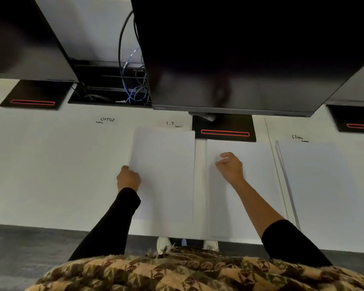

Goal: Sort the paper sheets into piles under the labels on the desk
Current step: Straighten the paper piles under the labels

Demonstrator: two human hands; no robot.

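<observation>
- The left hand pinches the left edge of a white paper sheet, which is held tilted over the white desk, just below the handwritten "I.T" label.
- Judging by that position, the sheet should land flat and square under this label, clear of the neighbouring white paper stack.
- The right hand rests curled on that stack. Whether it pinches a sheet cannot be told.
</observation>
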